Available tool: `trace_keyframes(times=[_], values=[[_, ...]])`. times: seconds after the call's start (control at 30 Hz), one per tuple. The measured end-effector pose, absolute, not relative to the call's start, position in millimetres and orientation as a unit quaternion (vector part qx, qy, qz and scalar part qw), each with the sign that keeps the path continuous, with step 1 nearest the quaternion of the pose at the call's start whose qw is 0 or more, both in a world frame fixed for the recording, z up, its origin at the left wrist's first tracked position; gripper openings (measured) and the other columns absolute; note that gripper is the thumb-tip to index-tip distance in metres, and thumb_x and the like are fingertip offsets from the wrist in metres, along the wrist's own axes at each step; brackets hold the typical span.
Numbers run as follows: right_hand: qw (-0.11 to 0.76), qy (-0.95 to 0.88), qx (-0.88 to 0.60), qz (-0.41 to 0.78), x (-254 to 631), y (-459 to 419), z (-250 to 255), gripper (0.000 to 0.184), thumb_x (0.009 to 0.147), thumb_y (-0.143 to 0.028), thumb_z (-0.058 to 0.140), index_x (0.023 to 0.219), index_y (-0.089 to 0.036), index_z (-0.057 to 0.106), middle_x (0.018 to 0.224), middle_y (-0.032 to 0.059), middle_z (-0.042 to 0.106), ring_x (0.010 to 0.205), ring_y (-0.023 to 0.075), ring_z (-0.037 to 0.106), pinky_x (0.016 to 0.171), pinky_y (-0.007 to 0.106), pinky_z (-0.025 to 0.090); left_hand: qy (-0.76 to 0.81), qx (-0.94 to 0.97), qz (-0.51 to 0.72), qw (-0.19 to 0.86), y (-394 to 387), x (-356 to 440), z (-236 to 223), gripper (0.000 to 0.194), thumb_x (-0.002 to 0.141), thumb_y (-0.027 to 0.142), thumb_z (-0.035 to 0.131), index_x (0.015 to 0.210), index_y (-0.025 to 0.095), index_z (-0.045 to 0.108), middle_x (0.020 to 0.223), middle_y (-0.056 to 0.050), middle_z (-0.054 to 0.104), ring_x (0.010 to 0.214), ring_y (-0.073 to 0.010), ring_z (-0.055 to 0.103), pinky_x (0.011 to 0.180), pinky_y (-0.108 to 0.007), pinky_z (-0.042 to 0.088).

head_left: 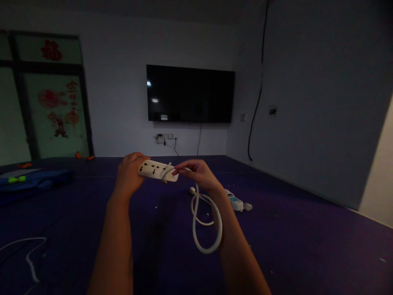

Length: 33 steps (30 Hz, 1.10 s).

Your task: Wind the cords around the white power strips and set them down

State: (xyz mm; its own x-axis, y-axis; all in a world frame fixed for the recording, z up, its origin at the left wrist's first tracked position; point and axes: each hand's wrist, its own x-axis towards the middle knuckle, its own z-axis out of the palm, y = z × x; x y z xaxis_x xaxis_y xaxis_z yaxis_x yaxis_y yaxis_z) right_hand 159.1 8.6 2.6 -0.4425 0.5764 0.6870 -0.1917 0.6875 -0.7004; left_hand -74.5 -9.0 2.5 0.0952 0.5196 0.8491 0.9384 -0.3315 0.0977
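A white power strip [149, 168] is held up above the dark floor, its socket face turned toward me. My left hand [131, 171] is closed around its left end. At its right end my right hand [198, 173] pinches the white cord [207, 250], part of which wraps around the strip there. Below my right hand the cord hangs in a large loop. Behind my right forearm, partly hidden, lies another white and blue power strip [236, 202] on the floor. A white plug [193, 190] rests on the floor near the loop.
Dark purple floor [172, 254] stretches to the walls. Blue cloth [46, 180] with a green item lies at the left, and a loose white cable [30, 262] at lower left. A television [190, 94] hangs ahead above wall sockets [167, 137]. A black cable [256, 108] runs down the right wall.
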Motion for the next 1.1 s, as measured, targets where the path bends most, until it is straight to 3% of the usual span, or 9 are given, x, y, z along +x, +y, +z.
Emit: trace_keyframes(times=[0.27, 0.4, 0.57, 0.7, 0.87, 1.0, 1.1], values=[[0.662, -0.656, -0.185, 0.312, 169, 20, 3, 0.021, 0.066, -0.031, 0.072, 0.082, -0.016, 0.071, 0.070, 0.0040, 0.072, 0.058, 0.0112, 0.060, 0.053, 0.023, 0.043, -0.394, -0.804, -0.426, 0.131, -24, -52, 15, 0.061, 0.051, -0.004, 0.048, 0.105, 0.019, 0.062, 0.107, -0.006, 0.056, 0.103, -0.0242, 0.052, 0.092, -0.042, 0.042], [0.707, -0.606, -0.203, 0.304, 181, 30, -2, 0.026, 0.059, -0.033, 0.077, 0.077, -0.015, 0.073, 0.061, 0.0020, 0.069, 0.042, 0.0071, 0.047, 0.040, 0.020, 0.033, -0.344, -0.827, -0.439, 0.069, -34, -50, 19, 0.055, 0.055, -0.001, 0.054, 0.105, 0.021, 0.062, 0.104, -0.004, 0.056, 0.097, -0.0206, 0.055, 0.088, -0.039, 0.045], [0.660, -0.615, -0.209, 0.378, 188, 36, -10, 0.026, 0.058, -0.032, 0.078, 0.079, -0.017, 0.074, 0.047, -0.0034, 0.059, 0.038, 0.0062, 0.041, 0.038, 0.019, 0.032, -0.297, -0.832, -0.469, 0.001, -36, -51, 20, 0.048, 0.057, 0.008, 0.067, 0.103, 0.022, 0.063, 0.103, -0.004, 0.056, 0.096, -0.0205, 0.056, 0.086, -0.039, 0.046], [0.599, -0.633, -0.173, 0.459, 181, 35, -16, 0.026, 0.056, -0.034, 0.078, 0.077, -0.019, 0.073, 0.062, -0.0001, 0.066, 0.051, 0.0111, 0.054, 0.048, 0.023, 0.045, -0.244, -0.812, -0.523, -0.089, -28, -51, 14, 0.050, 0.052, 0.018, 0.078, 0.101, 0.022, 0.065, 0.104, -0.005, 0.058, 0.098, -0.0217, 0.056, 0.087, -0.040, 0.045], [0.596, -0.641, -0.117, 0.469, 170, 41, -24, 0.026, 0.054, -0.040, 0.078, 0.062, -0.020, 0.063, 0.058, -0.0011, 0.061, 0.054, 0.0114, 0.053, 0.052, 0.023, 0.047, -0.217, -0.723, -0.621, -0.210, -22, -46, 11, 0.055, 0.041, 0.013, 0.082, 0.093, 0.021, 0.066, 0.105, -0.004, 0.059, 0.098, -0.0211, 0.056, 0.083, -0.035, 0.047], [0.557, -0.670, -0.117, 0.477, 166, 45, -24, 0.022, 0.058, -0.032, 0.076, 0.068, -0.018, 0.062, 0.061, -0.0005, 0.062, 0.050, 0.0090, 0.051, 0.048, 0.022, 0.043, -0.262, -0.657, -0.670, -0.225, -16, -41, 13, 0.059, 0.036, 0.010, 0.081, 0.092, 0.019, 0.066, 0.099, -0.003, 0.061, 0.095, -0.0226, 0.057, 0.081, -0.038, 0.050], [0.499, -0.713, -0.133, 0.474, 161, 42, -20, 0.034, 0.061, -0.022, 0.073, 0.093, -0.018, 0.063, 0.071, 0.0005, 0.066, 0.053, 0.0093, 0.055, 0.051, 0.022, 0.045, -0.309, -0.598, -0.719, -0.174, -9, -37, 14, 0.059, 0.037, 0.010, 0.079, 0.094, 0.019, 0.065, 0.098, -0.003, 0.062, 0.097, -0.0248, 0.057, 0.083, -0.043, 0.050]])
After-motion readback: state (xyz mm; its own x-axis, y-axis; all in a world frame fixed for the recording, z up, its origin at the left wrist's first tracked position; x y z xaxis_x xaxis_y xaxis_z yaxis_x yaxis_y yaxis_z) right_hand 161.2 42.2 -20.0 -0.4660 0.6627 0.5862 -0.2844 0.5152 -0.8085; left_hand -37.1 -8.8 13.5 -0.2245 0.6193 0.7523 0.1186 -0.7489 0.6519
